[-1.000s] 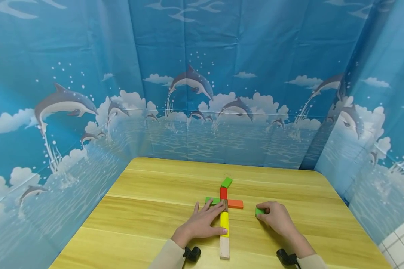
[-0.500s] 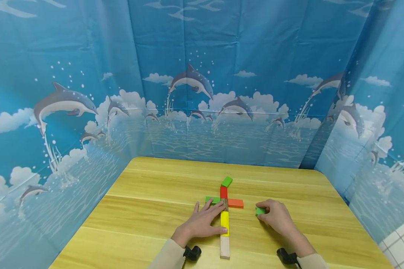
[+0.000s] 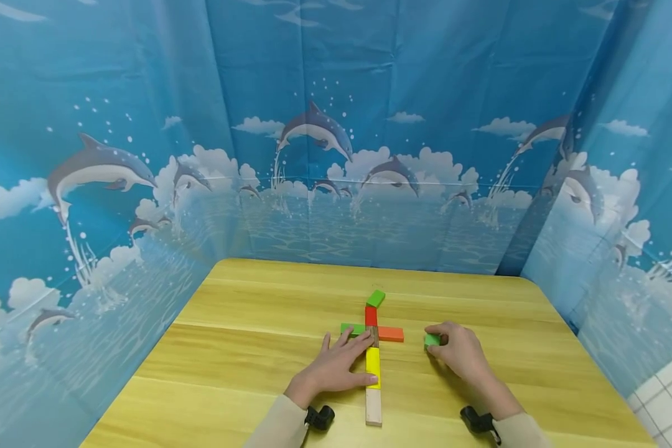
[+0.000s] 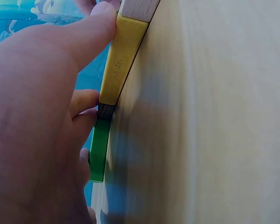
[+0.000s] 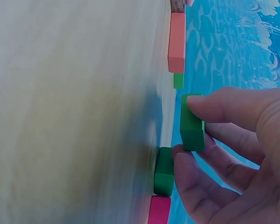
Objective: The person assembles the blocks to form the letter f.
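Flat coloured blocks form a cross on the wooden table (image 3: 246,348): a yellow block (image 3: 373,367), a bare wood block (image 3: 373,407), a red block (image 3: 371,315), an orange block (image 3: 391,334) and a green block (image 3: 351,328) on the left arm. My left hand (image 3: 347,354) lies flat beside the cross. Its thumb touches the yellow block (image 4: 119,60), and its fingers reach the left green block (image 4: 100,149). My right hand (image 3: 445,348) pinches a small green block (image 3: 432,340) (image 5: 191,123) between thumb and fingers, just off the table, right of the orange block (image 5: 177,42).
Another green block (image 3: 376,298) lies askew at the far tip of the cross. Blue dolphin-print curtains (image 3: 336,155) wall the table on three sides. Bare tabletop spreads to the left and behind the cross.
My right hand has lifted the small green block slightly and drawn it a little further from me. The left hand stays on the cross.
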Available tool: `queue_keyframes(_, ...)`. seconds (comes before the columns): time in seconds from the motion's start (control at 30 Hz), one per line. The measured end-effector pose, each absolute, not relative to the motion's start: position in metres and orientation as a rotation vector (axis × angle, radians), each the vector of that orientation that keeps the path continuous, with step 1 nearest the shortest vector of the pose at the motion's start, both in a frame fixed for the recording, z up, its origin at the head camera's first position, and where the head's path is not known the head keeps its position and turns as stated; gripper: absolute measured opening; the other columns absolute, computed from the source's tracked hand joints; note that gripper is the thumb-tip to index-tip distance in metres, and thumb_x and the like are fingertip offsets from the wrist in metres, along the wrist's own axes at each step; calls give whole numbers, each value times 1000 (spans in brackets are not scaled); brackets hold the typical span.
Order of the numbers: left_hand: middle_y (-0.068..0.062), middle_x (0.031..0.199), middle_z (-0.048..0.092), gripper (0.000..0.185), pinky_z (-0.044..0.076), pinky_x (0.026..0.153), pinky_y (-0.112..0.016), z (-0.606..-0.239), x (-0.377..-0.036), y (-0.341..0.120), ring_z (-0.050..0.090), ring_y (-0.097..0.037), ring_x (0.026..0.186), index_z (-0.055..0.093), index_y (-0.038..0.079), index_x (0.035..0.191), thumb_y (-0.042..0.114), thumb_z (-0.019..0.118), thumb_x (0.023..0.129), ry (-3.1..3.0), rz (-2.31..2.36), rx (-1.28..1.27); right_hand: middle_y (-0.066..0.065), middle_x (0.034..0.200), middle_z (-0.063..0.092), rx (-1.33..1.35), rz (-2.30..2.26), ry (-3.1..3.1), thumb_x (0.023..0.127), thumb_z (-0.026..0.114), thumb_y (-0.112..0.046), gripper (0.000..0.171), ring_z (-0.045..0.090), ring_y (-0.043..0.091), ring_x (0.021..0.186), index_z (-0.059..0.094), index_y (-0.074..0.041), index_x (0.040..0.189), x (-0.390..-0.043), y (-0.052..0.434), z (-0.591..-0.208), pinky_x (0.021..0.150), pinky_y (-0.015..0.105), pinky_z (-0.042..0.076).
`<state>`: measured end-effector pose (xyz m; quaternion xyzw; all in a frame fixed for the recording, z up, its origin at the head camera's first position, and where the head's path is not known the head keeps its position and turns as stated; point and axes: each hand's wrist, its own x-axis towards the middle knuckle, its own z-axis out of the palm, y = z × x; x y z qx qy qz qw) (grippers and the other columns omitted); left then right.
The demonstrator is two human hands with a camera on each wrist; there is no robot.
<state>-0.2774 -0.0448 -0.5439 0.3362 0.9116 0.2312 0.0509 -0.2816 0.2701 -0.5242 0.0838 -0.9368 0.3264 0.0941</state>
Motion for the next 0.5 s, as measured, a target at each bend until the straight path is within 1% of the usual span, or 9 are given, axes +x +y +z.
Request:
queue_keyframes(0.17,12,167,17,81,-2,114,-70,-544,-279,-45,4,-28,154,27,30,161,69,50,95,2781,702,1023,4,104,66,291,942,-2767,86,79,-8,38,55,17,78,73,-9,123,-286,271,-522,61,30,48)
queue_keyframes(0.5,12,167,16,81,-4,113,-70,-545,-281,-46,3,-27,154,26,30,161,69,50,95,2777,706,1018,10,112,67,347,902,-2730,88,79,-10,38,59,21,87,72,-6,125,-303,272,-522,66,35,50)
